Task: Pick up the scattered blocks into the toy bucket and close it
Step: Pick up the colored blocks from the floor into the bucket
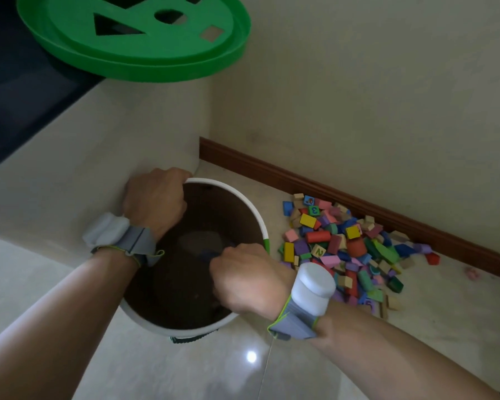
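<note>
The toy bucket (259, 217), white-rimmed with a dark inside, stands open on the floor in the corner. My left hand (155, 199) grips its far-left rim. My right hand (243, 277) hangs over the bucket's near-right side, fingers curled down around a small dark blue block (207, 255) inside the opening. A pile of several coloured wooden blocks (344, 246) lies on the floor right of the bucket, against the skirting. The green lid (145, 56) with shape cut-outs rests on the raised ledge at top left.
A brown skirting board (358, 194) runs along the wall behind the blocks. A red block (432, 258) and a pink one (472, 273) lie apart at the right. The beige ledge (70, 157) borders the bucket on the left. Glossy tiled floor (185, 368) lies in front.
</note>
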{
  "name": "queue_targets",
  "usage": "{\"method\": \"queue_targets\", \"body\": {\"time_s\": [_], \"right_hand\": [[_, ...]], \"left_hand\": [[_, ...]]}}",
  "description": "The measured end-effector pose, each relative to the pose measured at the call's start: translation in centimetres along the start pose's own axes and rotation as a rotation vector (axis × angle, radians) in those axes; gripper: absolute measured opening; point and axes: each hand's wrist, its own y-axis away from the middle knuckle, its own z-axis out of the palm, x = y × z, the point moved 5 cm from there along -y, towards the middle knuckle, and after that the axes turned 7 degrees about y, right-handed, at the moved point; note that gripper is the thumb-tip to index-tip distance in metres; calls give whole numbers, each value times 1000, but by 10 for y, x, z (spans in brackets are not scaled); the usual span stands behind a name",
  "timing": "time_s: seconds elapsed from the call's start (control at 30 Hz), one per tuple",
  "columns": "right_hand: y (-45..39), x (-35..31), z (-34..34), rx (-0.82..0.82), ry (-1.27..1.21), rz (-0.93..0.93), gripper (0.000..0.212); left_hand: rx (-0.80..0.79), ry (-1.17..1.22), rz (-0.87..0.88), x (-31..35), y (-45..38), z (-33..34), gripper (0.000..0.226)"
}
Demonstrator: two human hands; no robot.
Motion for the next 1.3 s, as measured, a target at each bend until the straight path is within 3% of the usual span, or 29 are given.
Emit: {"method": "queue_targets", "body": {"time_s": [0.07,0.17,0.27,0.3,0.37,0.53,0.73,0.87,0.97,1.13,1.3], "right_hand": [[1,4,-9,148,-65,14,25],[8,24,-30,551,-320,62,22],[27,79,-35,1141,-635,314,12],[29,101,-26,1222,-664,424,13],[18,145,6,1129,-652,621,20],[-21,212,109,567,-413,922,61],[-66,250,148,241,-144,821,72],[-91,256,176,94,-207,889,73],[-99,252,193,66,-226,952,69],[-102,253,199,206,-230,1014,54],[-98,265,202,224,-253,929,47]], "left_hand": [[14,-10,-1,2,1,-1,37],[13,-32,-22,2,1,-1,35],[33,-28,-43,4,0,-1,37],[38,-19,-49,5,-1,0,37],[46,-2,-43,8,-3,1,35],[44,9,-33,17,-16,5,33],[31,48,2,22,-24,8,37],[53,52,22,22,-28,11,39],[77,52,40,23,-28,11,39],[90,37,57,21,-31,15,33],[97,3,56,21,-31,15,33]]}}
